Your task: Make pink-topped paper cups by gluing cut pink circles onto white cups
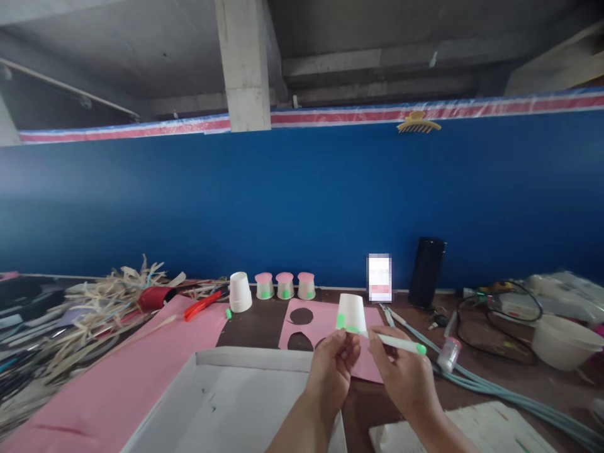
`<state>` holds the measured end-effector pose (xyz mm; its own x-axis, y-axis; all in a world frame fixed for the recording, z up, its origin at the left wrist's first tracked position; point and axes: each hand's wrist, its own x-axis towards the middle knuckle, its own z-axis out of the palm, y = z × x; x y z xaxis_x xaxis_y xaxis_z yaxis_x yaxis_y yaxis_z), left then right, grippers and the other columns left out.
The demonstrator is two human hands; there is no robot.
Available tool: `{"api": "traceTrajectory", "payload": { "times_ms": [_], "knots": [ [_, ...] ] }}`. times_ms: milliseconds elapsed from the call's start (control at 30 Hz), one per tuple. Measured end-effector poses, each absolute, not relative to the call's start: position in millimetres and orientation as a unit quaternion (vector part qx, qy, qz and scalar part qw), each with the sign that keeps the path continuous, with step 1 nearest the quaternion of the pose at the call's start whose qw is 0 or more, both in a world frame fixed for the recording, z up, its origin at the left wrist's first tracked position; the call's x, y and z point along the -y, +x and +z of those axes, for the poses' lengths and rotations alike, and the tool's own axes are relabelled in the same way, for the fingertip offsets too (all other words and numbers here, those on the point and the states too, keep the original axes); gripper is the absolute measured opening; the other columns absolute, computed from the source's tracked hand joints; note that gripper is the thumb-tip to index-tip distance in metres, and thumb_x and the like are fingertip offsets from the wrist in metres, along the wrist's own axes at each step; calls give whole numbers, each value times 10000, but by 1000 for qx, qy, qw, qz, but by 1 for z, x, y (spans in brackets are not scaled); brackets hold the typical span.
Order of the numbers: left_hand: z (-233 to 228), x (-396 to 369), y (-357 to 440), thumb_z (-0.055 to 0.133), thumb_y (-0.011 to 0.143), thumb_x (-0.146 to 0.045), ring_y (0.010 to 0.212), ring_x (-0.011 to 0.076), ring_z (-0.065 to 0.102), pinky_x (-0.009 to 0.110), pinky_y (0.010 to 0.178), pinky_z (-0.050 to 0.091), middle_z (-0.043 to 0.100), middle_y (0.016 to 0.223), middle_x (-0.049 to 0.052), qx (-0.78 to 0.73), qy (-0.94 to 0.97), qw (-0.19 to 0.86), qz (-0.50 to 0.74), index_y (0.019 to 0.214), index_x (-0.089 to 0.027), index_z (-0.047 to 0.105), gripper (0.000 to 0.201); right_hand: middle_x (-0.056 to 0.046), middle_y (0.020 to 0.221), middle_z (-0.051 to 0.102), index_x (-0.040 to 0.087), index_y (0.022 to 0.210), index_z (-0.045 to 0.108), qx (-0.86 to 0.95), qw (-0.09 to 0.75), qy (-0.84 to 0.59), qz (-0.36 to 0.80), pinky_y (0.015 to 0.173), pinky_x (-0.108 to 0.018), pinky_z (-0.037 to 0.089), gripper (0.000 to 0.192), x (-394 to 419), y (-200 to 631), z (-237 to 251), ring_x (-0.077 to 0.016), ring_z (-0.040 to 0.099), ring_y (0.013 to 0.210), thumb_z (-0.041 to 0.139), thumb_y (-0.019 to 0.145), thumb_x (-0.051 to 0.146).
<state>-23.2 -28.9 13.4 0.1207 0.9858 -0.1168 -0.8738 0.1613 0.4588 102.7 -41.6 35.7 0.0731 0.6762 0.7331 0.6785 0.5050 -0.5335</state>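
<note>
The left hand [333, 368] gripped a white paper cup [352, 313] upside down by its rim, above the middle of the tabletop [264, 327]. The cup bore green marks near that rim. The right hand [401, 371] was clenched around a white marker [400, 343] with a green cap, its tip touching the cup's lower edge. Under the cup lay a pink sheet [325, 321] with round holes cut out. Toward the tabletop's far edge stood another white cup [240, 292] and three pink-topped cups [285, 285] in a row. A white tray [245, 358] sat at the near edge.
</note>
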Motion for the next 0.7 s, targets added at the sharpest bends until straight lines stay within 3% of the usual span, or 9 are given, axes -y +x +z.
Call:
{"api": "traceTrajectory", "payload": {
  "times_ms": [700],
  "knots": [
    [13,28,-23,652,760,-126,731,139,665,215,717,546,686,743,88,-206,131,740,627,755,-71,663,56,-67,812,695,163,858,653,683,545,-485,-22,621,-247,520,231,43,103,38,-178,662,690,508,859,343]
  ]
}}
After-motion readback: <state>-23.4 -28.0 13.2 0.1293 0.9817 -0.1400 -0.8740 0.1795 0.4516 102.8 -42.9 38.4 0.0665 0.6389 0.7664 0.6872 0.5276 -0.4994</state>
